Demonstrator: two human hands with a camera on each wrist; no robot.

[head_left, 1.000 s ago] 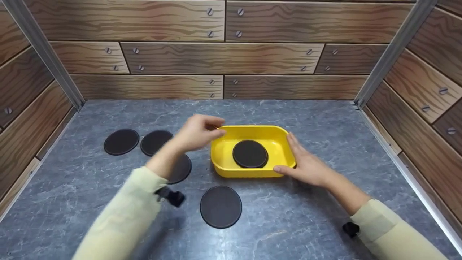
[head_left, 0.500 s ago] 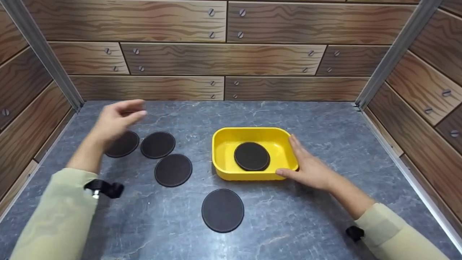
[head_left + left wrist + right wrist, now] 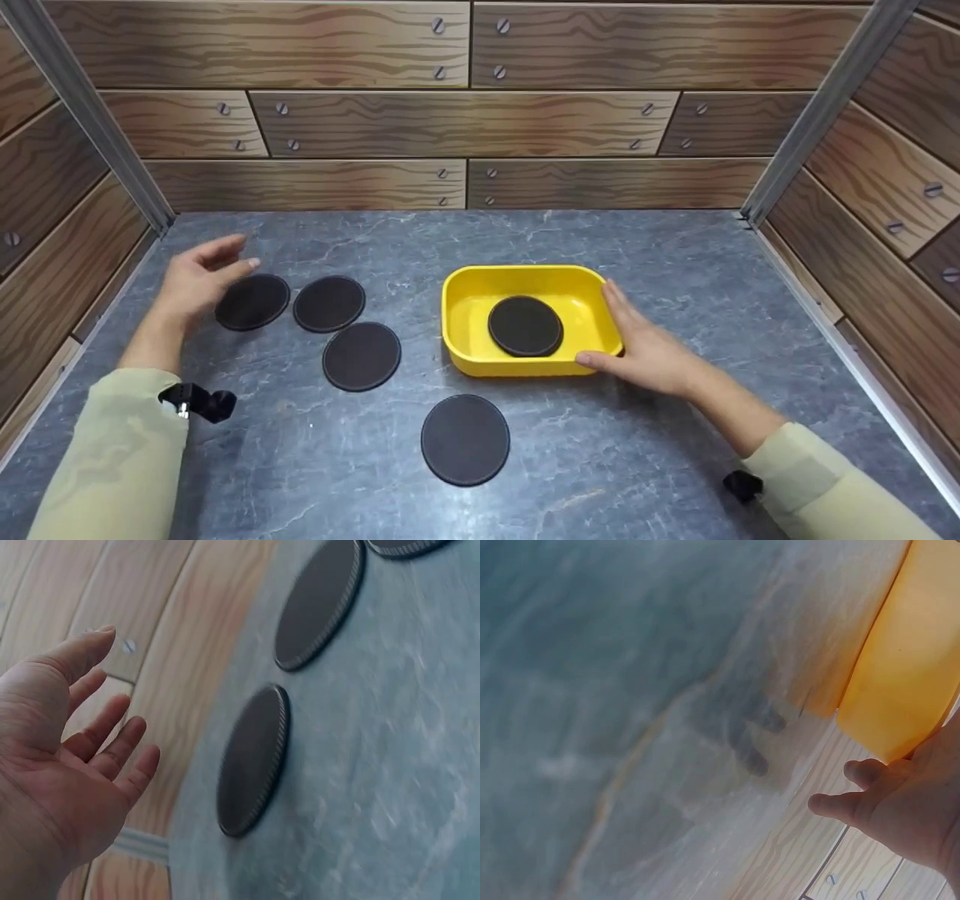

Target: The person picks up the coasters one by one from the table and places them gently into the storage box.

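From the head view, the right hand (image 3: 649,352) rested flat against the right wall and near corner of the yellow tray (image 3: 465,300), fingers straight along the rim and thumb at the front edge, apparently to steady it on the grey table (image 3: 600,465); it pressed rather than gripped. One dark disc (image 3: 525,325) lay flat inside the tray. The left hand (image 3: 196,281) hovered with loose, spread fingers and nothing in it, just left of the far-left disc (image 3: 252,301), the nearest thing to it, without clearly touching it. Four discs lay on the table outside the tray: that one, a second disc (image 3: 329,303) beside it, a third disc (image 3: 361,355) nearer the person, and a fourth disc (image 3: 465,439) alone in front of the tray, all flat and apart from one another. That made five discs and one tray. In the left wrist view, the left hand (image 3: 64,765) showed its palm with relaxed fingers, apart from the nearest disc (image 3: 253,761), with another disc (image 3: 319,604) beyond it and the edge of a third at the top. In the right wrist view, which was blurred, the right hand (image 3: 900,810) lay against the tray's yellow wall (image 3: 911,667), fingers extended, holding nothing.
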